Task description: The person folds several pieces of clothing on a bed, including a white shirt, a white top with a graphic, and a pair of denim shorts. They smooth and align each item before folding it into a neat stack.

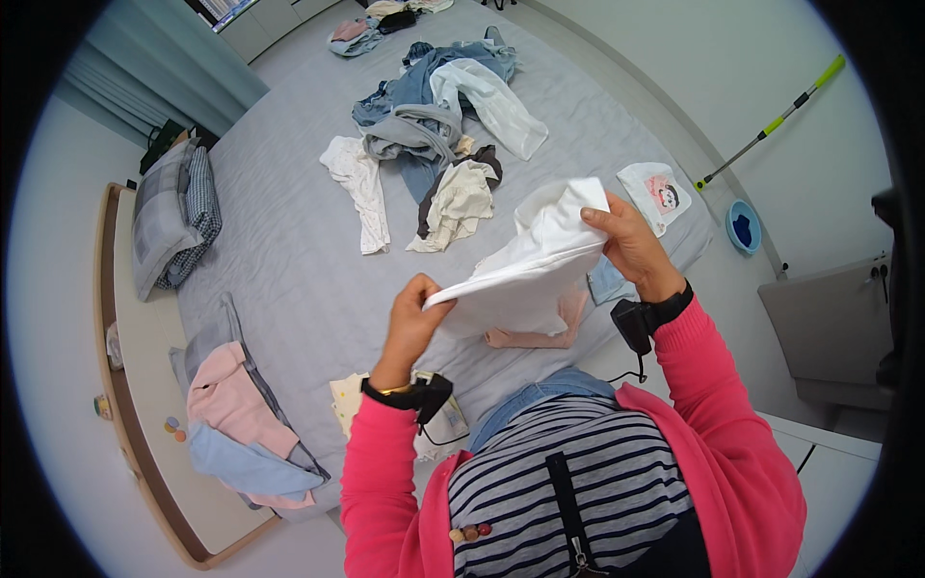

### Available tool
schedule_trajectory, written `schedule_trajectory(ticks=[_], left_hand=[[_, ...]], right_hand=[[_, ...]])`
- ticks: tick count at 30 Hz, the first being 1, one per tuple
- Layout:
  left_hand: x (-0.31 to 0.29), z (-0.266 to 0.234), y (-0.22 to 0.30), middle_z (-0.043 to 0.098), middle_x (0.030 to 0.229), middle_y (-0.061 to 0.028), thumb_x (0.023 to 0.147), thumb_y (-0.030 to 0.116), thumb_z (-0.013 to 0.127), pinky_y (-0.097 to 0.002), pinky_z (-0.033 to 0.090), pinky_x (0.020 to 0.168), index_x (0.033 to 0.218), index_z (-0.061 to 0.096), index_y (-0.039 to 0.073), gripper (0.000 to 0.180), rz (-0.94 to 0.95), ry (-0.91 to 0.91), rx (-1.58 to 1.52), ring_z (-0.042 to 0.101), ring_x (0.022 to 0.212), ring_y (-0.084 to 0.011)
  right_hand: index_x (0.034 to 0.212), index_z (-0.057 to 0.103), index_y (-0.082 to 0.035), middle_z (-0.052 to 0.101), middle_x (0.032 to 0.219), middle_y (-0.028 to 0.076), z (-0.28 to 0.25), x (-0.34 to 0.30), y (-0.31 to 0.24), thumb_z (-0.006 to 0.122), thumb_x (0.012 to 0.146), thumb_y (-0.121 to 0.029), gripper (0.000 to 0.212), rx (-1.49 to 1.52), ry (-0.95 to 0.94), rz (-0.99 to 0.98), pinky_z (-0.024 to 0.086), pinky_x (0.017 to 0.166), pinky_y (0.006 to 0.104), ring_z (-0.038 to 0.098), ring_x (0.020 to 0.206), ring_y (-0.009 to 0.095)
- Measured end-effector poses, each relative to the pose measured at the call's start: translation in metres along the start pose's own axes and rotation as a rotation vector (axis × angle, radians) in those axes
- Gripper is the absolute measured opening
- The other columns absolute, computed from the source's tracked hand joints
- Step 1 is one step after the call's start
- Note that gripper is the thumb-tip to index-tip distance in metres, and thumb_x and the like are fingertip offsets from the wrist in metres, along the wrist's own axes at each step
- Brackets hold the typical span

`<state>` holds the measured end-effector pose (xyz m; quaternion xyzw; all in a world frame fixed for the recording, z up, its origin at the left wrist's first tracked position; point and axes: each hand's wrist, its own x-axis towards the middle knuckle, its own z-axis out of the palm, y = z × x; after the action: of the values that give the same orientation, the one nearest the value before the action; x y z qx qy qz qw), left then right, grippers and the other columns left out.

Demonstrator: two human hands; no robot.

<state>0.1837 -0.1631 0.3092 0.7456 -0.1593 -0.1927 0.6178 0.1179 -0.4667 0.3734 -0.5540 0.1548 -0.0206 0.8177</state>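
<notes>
White garment (540, 260) hangs in the air over the near part of the bed. Your hands are apart, each pinching it: left hand (416, 323) at the left end, right hand (631, 246) at the upper right. It partly hides a pink garment (532, 339) below. Bed (279, 207) in wrinkled gray sheet; heap of clothes (409, 116), mostly blue, beyond your hands. White printed top (641, 193) right. Pillows (169, 226) left, near a blue-green curtain (159, 72). Right: long green-gripped pole (771, 127) against the wall, blue basin (734, 212) on the floor.
</notes>
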Motion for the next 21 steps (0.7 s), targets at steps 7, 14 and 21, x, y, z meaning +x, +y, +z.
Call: schedule_trajectory(ticks=[7, 14, 21], left_hand=[[-0.021, -0.036, 0.060, 0.040, 0.062, 0.0087, 0.080, 0.008, 0.067, -0.0186, 0.026, 0.052, 0.083, 0.051, 0.008, 0.017, -0.116, -0.042, -0.145, 0.033, 0.058, -0.0007], [-0.012, 0.018, 0.065, 0.044, 0.057, 0.0077, 0.081, 0.011, 0.068, -0.0207, 0.030, 0.047, 0.109, 0.060, 0.002, 0.030, -0.152, -0.131, 0.108, 0.038, 0.053, -0.0019], [-0.011, 0.017, 0.038, 0.065, 0.088, -0.0003, 0.089, 0.011, 0.057, -0.0220, 0.045, 0.069, 0.101, 0.065, -0.001, 0.019, -0.070, -0.095, -0.310, 0.056, 0.078, -0.0063]], right_hand=[[0.095, 0.061, -0.001, 0.060, 0.082, -0.001, -0.020, 0.026, 0.031, 0.059, 0.087, -0.021, 0.022, -0.427, 0.023, -0.109, 0.042, 0.069, 0.0221, 0.052, 0.075, 0.007], [0.105, 0.060, -0.002, 0.059, 0.078, -0.002, 0.064, 0.004, 0.041, 0.059, 0.089, -0.020, 0.024, -0.422, -0.294, -0.048, 0.042, 0.061, 0.0212, 0.051, 0.070, 0.004], [0.116, 0.056, -0.005, 0.057, 0.085, 0.000, 0.060, 0.000, 0.051, 0.059, 0.090, -0.024, 0.033, -0.259, -0.520, 0.137, 0.042, 0.074, 0.0224, 0.053, 0.081, 0.008]])
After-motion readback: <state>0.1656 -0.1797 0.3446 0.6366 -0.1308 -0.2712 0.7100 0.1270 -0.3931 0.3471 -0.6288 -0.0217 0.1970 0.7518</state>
